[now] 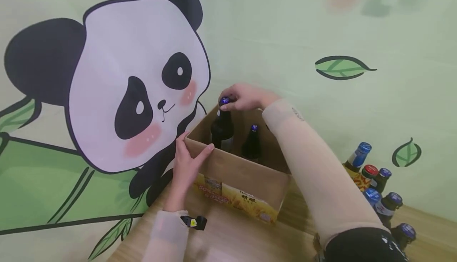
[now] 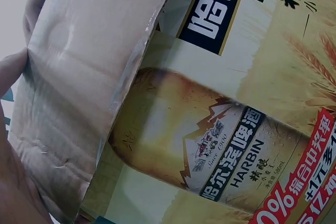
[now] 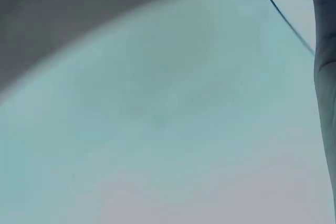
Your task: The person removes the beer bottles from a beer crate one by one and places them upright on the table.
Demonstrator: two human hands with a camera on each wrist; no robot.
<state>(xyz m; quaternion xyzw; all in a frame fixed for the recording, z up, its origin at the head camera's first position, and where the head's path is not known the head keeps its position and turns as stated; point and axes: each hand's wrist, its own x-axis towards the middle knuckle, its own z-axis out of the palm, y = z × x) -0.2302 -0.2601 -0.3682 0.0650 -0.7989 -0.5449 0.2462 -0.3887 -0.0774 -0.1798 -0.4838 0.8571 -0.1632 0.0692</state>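
A cardboard beer box (image 1: 246,169) with its top open stands on the wooden table. My left hand (image 1: 187,163) grips its near left corner, thumb along the rim; in the left wrist view, the fingers and thumb (image 2: 13,72) hold the edge of a plain cardboard flap (image 2: 79,66). Inside the box, at the far left, a dark beer bottle (image 1: 222,129) stands upright. My right hand (image 1: 246,96) holds it at the neck, just around the blue cap. Another dark bottle (image 1: 252,143) stands beside it in the box. The right wrist view catches only a hand's edge (image 3: 326,72).
Several capped bottles (image 1: 389,206) stand to the right on the table (image 1: 235,238), partly behind my right arm. A backdrop with a printed panda (image 1: 143,48) rises directly behind the box.
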